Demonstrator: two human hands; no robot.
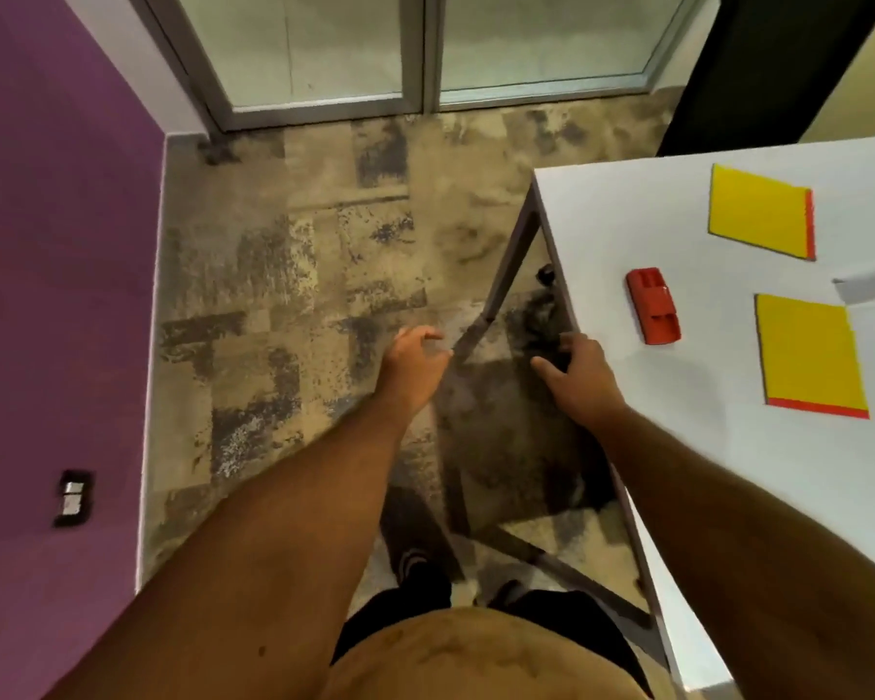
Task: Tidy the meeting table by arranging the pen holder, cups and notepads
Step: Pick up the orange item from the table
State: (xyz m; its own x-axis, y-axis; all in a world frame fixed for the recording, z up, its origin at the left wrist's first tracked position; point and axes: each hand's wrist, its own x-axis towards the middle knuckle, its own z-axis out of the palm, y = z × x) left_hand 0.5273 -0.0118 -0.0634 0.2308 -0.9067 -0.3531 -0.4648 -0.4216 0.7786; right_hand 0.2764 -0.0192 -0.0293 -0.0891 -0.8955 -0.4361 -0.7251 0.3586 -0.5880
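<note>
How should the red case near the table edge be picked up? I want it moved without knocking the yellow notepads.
Probably pinch the red case across its narrow width, on its two long sides near the middle. It lies flat on the white table with its long axis running away from the person. Coming from above with the right hand, which is nearest at the table edge, should keep clear of the yellow notepads.

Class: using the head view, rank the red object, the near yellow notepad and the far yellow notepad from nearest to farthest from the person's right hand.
From the right hand at the table's edge:
1. Red object, just right of the hand.
2. Near yellow notepad, further right.
3. Far yellow notepad, toward the table's far end.
</note>
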